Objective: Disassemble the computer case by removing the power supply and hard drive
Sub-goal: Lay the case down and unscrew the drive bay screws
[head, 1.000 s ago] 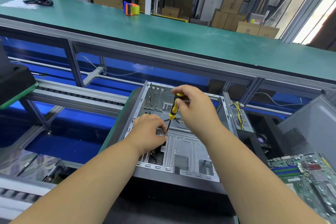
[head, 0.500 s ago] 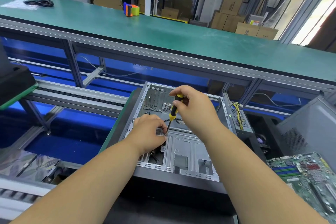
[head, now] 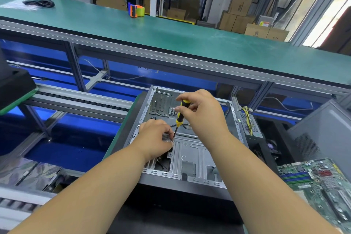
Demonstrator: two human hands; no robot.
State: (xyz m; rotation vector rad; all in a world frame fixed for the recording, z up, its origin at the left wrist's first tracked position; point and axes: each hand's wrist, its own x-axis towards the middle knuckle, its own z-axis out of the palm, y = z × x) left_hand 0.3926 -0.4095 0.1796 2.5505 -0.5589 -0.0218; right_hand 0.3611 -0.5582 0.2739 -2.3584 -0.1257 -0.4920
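Observation:
An open grey computer case (head: 191, 157) lies on its side in front of me. My right hand (head: 201, 114) grips a yellow-and-black screwdriver (head: 179, 116) by its handle, nearly upright, with the tip down at a metal bracket (head: 167, 137) inside the case. My left hand (head: 155, 138) pinches that bracket right beside the tip, fingers curled over it. A power supply (head: 249, 126) with yellow wires sits outside the case at its right. What lies beneath my left hand is hidden.
A green motherboard (head: 321, 180) lies at the lower right, with a grey case panel (head: 322, 133) behind it. A long green bench (head: 171, 32) crosses the back, carrying an orange tape dispenser (head: 135, 10) and a black cable (head: 39, 3). A black block (head: 15, 89) stands at the left.
My right hand's fingers have shifted slightly round the screwdriver handle, consistent with turning it. The left hand and the case stay where they were.

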